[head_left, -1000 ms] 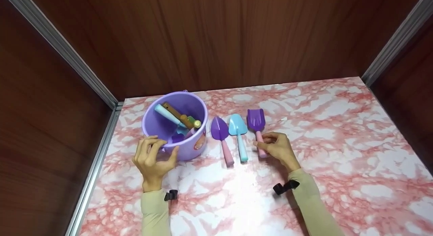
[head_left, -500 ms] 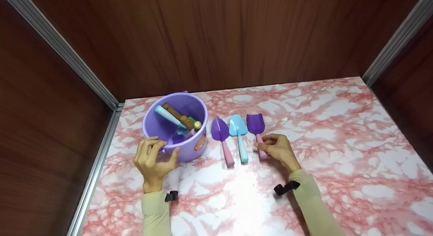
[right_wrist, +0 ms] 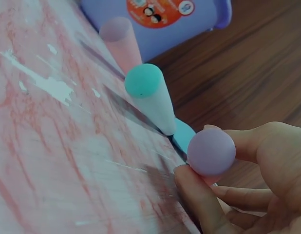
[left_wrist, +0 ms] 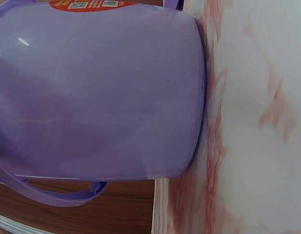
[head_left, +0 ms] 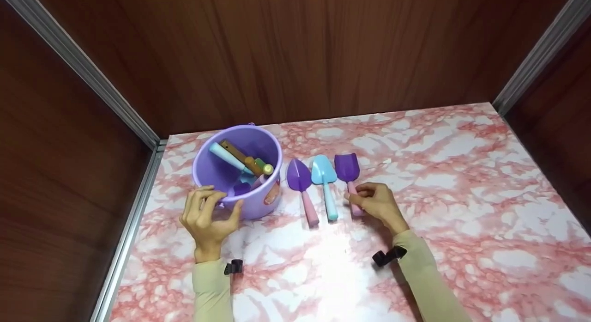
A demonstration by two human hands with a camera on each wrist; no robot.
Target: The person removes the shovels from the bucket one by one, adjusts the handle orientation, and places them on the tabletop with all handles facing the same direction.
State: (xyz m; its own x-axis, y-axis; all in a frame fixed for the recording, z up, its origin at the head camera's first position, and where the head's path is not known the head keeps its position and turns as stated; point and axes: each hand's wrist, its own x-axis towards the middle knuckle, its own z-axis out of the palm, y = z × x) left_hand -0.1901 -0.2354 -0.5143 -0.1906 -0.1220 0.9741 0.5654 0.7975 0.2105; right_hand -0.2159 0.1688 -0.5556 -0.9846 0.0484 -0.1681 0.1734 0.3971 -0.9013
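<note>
In the head view my left hand grips the near rim of a purple bucket, fingers over the edge and thumb spread along the outside. The left wrist view shows only the bucket's wall and handle. My right hand pinches the pink handle of a toy shovel with a square purple blade. Its rounded handle end sits between thumb and fingers in the right wrist view. To its left lie a light-blue trowel and a pointed purple trowel with a pink handle, side by side.
Several toy tools, among them one with a light-blue handle and a brown piece, lean inside the bucket. The table has a red-and-white marbled top. Brown wood panels with metal edging stand behind and at both sides.
The shovel's purple blade has shifted slightly nearer and now looks turned flatter, with my right hand keeping its pinch on the handle. My left hand and the bucket stay in place.
</note>
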